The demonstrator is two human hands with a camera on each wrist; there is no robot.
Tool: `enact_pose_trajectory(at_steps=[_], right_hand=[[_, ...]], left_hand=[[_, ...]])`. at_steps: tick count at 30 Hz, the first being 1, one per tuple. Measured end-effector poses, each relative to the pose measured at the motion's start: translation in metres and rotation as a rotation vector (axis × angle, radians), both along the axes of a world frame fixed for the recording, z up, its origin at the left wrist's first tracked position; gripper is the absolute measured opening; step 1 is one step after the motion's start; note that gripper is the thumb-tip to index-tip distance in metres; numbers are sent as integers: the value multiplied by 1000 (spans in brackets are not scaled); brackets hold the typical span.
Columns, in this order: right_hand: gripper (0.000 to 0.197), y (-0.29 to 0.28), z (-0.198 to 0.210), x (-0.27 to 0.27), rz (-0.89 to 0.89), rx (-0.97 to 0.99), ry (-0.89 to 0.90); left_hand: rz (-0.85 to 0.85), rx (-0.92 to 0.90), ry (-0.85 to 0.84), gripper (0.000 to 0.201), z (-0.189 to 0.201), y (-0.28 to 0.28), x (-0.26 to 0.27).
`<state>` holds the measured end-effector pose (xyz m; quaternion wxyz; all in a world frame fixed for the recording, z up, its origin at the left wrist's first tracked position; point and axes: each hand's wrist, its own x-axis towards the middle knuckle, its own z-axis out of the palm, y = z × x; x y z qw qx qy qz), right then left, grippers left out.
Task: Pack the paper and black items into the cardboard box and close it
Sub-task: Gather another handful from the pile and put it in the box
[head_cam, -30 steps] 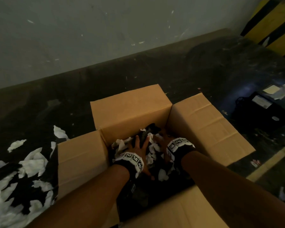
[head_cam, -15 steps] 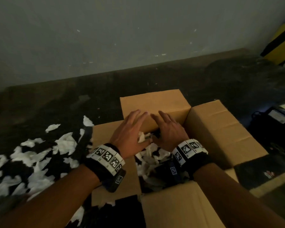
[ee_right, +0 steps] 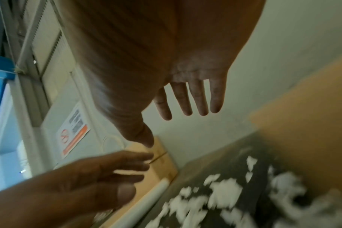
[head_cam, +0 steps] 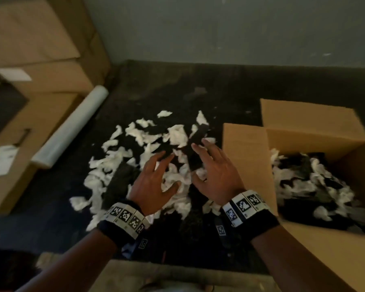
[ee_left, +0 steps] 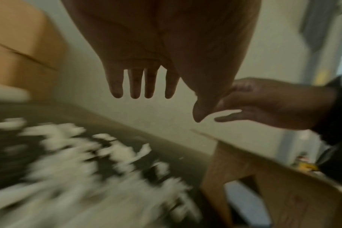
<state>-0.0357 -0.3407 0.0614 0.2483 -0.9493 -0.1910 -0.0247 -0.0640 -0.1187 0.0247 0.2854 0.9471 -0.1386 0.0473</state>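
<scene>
The cardboard box [head_cam: 299, 148] fills the right side of the head view, its flaps standing open, and it already holds a mixed layer of white scraps and dark pieces; stiff and light by the look of it, it should take a firm push on the flaps when closing comes. Left of the box, across the middle of the frame, the loose pile of paper [head_cam: 139, 157] lies scattered on the dark floor [head_cam: 198, 89], with black items [head_cam: 195, 144] mixed among it, one a long dark strip near the centre. The paper looks crumpled, soft and nearly weightless, so I judge it is best scooped from underneath in a double handful, hands closing inward from both sides, since pinching single scraps would be slow and pieces may drift off. The black items are hard to read in this dim light; whether they are stiff or limp I cannot tell. Both hands hang over the pile, palms down: the left hand [head_cam: 152, 184] at centre, fingers spread and empty, and the right hand [head_cam: 216, 173] just beside the box's near flap, likewise slack and carrying nothing.
</scene>
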Motion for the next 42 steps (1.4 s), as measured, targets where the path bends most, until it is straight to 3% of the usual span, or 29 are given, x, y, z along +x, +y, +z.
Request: enact_pose_trajectory(at_steps=[4, 8, 12, 16, 18, 22, 24, 26, 31, 33, 35, 38, 42], right_hand=[[73, 62, -35, -21, 81, 1, 67], [91, 109, -90, -45, 66, -89, 195], [115, 129, -132, -65, -132, -173, 274], [126, 138, -157, -76, -401, -158, 396], [122, 145, -169, -76, -429, -136, 473], [115, 168, -184, -60, -316, -115, 502], [113, 179, -184, -48, -247, -80, 499], [104, 187, -179, -37, -204, -55, 476], [87, 181, -148, -11, -244, -63, 144], [88, 169, -139, 0, -297, -77, 57], [88, 156, -135, 15, -427, -86, 78], [91, 133, -144, 48, -666, -114, 150], [97, 102, -164, 92, -820, -99, 334]], left_hand=[[108, 42, 121, 76, -47, 70, -41], [223, 173, 223, 89, -83, 120, -76], [427, 258, 380, 112, -107, 156, -94], [587, 124, 526, 125, -132, 183, -93], [552, 104, 579, 127, -146, 189, -87], [310, 36, 561, 125, -144, 175, -61], [178, 23, 493, 118, -139, 163, -44], [149, 11, 459, 118, -134, 157, -27], [210, 3, 280, 114, -117, 168, 2], [236, 21, 213, 112, -112, 179, 15], [282, 28, 213, 111, -112, 191, 31], [379, 52, 323, 111, -118, 204, 63], [368, 87, 481, 113, -140, 206, 95]])
